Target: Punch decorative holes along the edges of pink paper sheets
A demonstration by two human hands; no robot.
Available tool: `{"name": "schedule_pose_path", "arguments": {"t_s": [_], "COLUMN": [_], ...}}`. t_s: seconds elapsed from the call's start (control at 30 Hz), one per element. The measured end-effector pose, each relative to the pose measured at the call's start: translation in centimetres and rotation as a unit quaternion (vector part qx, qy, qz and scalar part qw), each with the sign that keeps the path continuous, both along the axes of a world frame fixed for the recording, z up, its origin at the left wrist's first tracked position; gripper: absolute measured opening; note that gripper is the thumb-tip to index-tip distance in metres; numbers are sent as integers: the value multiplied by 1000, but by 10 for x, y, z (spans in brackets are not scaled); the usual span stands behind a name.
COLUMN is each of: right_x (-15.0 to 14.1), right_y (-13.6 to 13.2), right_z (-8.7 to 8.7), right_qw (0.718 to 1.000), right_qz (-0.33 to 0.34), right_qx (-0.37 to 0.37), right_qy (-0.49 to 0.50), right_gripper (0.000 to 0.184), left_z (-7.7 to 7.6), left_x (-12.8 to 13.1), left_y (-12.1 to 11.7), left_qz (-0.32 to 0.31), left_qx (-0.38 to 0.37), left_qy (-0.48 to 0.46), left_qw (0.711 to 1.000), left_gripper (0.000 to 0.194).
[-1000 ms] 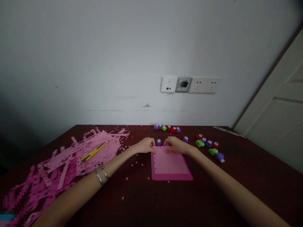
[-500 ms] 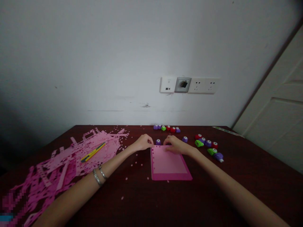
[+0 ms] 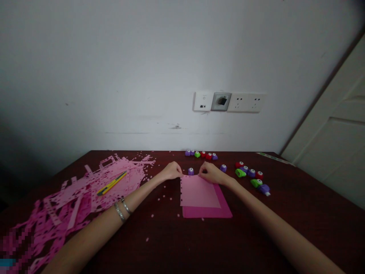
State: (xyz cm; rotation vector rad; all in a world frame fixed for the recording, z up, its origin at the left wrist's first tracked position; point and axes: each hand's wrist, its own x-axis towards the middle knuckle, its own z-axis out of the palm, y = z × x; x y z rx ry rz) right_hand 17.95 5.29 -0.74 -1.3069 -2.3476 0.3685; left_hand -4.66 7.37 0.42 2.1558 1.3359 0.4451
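Observation:
A light pink paper sheet [image 3: 198,192] lies over a darker pink sheet [image 3: 219,211] on the dark wooden table [image 3: 176,247]. My left hand [image 3: 171,170] pinches the light sheet's far left corner, and my right hand [image 3: 209,173] pinches its far right edge. The far edge of the sheet is raised a little off the darker sheet. A small purple paper punch [image 3: 191,171] stands between my two hands, just beyond the paper. Two bracelets [image 3: 122,209] sit on my left wrist.
A heap of cut pink paper scraps [image 3: 82,194] covers the table's left side, with a yellow utility knife [image 3: 111,183] on it. Several small punches, purple, red and green, stand in a far row [image 3: 201,154] and a right cluster [image 3: 251,176]. Wall sockets [image 3: 229,102] are behind.
Both hands have closed on the light pink sheet's far edge and lifted and shifted it slightly left, baring more of the darker sheet beneath on the right.

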Motion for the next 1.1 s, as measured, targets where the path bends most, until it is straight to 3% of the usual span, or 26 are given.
{"name": "schedule_pose_path", "arguments": {"t_s": [0.5, 0.83, 1.1], "right_x": [-3, -7, -7], "right_y": [3, 5, 13], "right_z": [-6, -2, -6], "right_qw": [1000, 1000, 999], "right_qz": [7, 3, -8], "right_qx": [18, 13, 22], "right_qy": [-5, -8, -21], "right_gripper": [17, 15, 15], "left_z": [-8, 5, -1], "left_x": [-10, -7, -7], "left_y": [13, 11, 16], "left_qz": [-17, 20, 19], "left_qx": [-3, -10, -8], "left_qy": [-24, 6, 16], "left_qw": [1000, 1000, 1000], "left_gripper": [8, 10, 14]}}
